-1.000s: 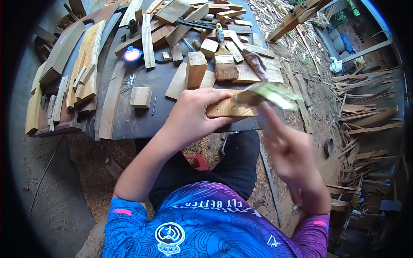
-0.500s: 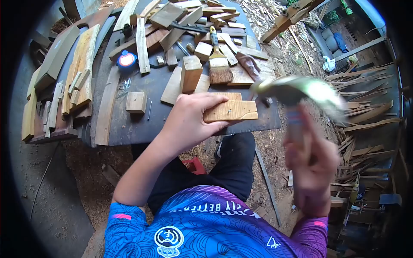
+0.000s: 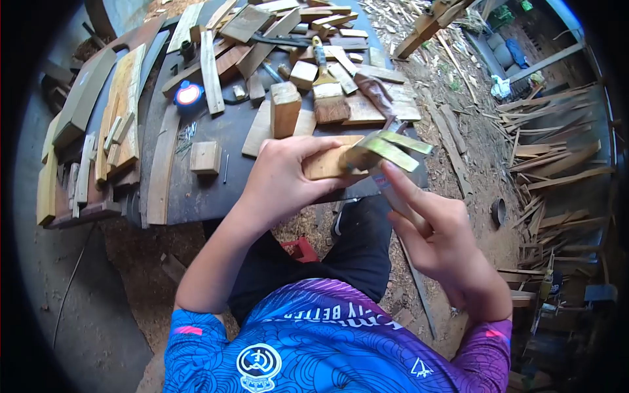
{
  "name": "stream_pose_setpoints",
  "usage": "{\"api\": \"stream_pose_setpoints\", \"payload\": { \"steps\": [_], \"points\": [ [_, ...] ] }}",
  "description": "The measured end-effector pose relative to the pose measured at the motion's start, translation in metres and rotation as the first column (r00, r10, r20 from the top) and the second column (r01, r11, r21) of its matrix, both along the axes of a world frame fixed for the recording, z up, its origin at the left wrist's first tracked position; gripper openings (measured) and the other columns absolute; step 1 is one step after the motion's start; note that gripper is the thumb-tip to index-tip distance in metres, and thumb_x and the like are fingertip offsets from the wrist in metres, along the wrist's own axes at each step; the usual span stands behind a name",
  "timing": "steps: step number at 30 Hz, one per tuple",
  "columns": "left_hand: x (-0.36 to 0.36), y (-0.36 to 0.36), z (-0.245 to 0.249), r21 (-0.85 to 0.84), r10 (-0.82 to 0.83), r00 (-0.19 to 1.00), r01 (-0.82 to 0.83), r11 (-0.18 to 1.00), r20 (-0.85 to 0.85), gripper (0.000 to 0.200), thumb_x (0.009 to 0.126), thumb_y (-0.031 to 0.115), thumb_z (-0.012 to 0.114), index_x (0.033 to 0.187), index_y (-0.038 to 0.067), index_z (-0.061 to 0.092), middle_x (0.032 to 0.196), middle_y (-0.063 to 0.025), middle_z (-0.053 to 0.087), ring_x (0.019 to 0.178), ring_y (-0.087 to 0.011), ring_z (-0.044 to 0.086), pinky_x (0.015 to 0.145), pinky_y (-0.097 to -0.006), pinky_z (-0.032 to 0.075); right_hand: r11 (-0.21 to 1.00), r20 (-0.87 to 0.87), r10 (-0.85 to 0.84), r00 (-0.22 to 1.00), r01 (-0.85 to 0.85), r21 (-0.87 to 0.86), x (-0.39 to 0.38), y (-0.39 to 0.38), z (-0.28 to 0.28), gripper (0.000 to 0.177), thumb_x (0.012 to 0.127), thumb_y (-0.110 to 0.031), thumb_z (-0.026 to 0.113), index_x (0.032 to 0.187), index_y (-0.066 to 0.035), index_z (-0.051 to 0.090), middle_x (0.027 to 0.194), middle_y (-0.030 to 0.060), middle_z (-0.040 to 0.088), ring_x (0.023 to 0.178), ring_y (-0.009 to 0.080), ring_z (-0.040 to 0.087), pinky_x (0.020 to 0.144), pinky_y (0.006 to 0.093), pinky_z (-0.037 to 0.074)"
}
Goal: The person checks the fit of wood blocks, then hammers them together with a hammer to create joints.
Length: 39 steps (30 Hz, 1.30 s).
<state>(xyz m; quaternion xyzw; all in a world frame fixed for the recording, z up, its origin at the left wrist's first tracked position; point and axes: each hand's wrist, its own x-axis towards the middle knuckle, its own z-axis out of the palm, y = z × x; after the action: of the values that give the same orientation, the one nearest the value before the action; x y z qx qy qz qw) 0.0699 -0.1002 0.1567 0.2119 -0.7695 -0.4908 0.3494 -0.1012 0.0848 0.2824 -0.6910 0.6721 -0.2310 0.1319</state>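
Observation:
My left hand [image 3: 285,167] is wrapped round a small light wooden block [image 3: 322,165] over the table's front edge. In my right hand [image 3: 436,229] is a claw hammer [image 3: 386,150], gripped by its handle, its head at the right end of the block and covering that part. Whether the hammer face touches the wood cannot be made out. Just behind my left hand an upright wooden block [image 3: 285,108] stands on the table. A wooden cube [image 3: 206,158] and a single nail [image 3: 226,169] lie to the left.
Loose nails [image 3: 187,136] and a blue tape measure [image 3: 189,95] are on the dark table [image 3: 196,190]. A wide brush [image 3: 331,105] rests among many wood offcuts [image 3: 246,23] at the back. Planks [image 3: 124,105] lie at the left; a wooden post [image 3: 429,29] slants at the back right.
My right hand has moved left with the hammer, bringing its head from the right over to the block. The left hand still holds the block in nearly the same place.

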Motion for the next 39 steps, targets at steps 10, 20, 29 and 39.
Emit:
{"api": "stream_pose_setpoints", "payload": {
  "steps": [10,20,29,39],
  "points": [
    [0.003,-0.003,0.004,0.009,-0.032,0.992,0.031,0.999,0.125,0.055,0.077,0.009,0.092,0.128,-0.003,0.076,0.122,-0.0165,0.080,0.112,-0.0213,0.077,0.101,-0.0351,0.058,1.000,0.007,0.028,1.000,-0.028,0.014,-0.012,-0.002,0.014,0.068,0.095,0.001,0.068,0.160,-0.002,0.054,0.079,0.0083,0.070,0.061,0.0101,0.061,0.061,0.0294,0.051],
    [0.001,0.001,0.008,0.061,-0.020,0.996,0.015,0.998,0.084,0.054,0.076,0.011,0.094,0.126,-0.002,0.078,0.115,-0.0135,0.082,0.107,-0.0177,0.078,0.099,-0.0341,0.059,0.994,0.071,0.105,0.992,-0.105,0.006,-0.011,-0.006,0.015,0.071,0.091,0.002,0.073,0.160,-0.004,0.056,0.084,0.0163,0.073,0.067,0.0236,0.071,0.070,0.0339,0.057],
    [0.005,0.001,0.005,-0.019,-0.025,0.995,0.027,0.999,0.096,0.058,0.074,0.011,0.095,0.127,-0.002,0.077,0.122,-0.0182,0.078,0.116,-0.0244,0.075,0.103,-0.0356,0.057,0.990,-0.091,0.060,0.994,-0.071,-0.125,-0.011,-0.008,0.003,0.071,0.090,0.005,0.072,0.158,0.001,0.055,0.083,0.0169,0.072,0.063,0.0206,0.068,0.069,0.0304,0.057],
    [0.004,0.002,0.005,-0.051,0.004,0.990,0.003,0.999,0.143,0.060,0.072,0.012,0.096,0.127,-0.003,0.077,0.120,-0.0169,0.077,0.112,-0.0243,0.075,0.101,-0.0353,0.058,0.997,0.099,-0.005,0.995,0.012,-0.072,-0.006,0.000,0.005,0.064,0.090,0.003,0.074,0.152,-0.006,0.061,0.084,0.0159,0.069,0.071,0.0344,0.070,0.069,0.0419,0.057]
  ]
}}
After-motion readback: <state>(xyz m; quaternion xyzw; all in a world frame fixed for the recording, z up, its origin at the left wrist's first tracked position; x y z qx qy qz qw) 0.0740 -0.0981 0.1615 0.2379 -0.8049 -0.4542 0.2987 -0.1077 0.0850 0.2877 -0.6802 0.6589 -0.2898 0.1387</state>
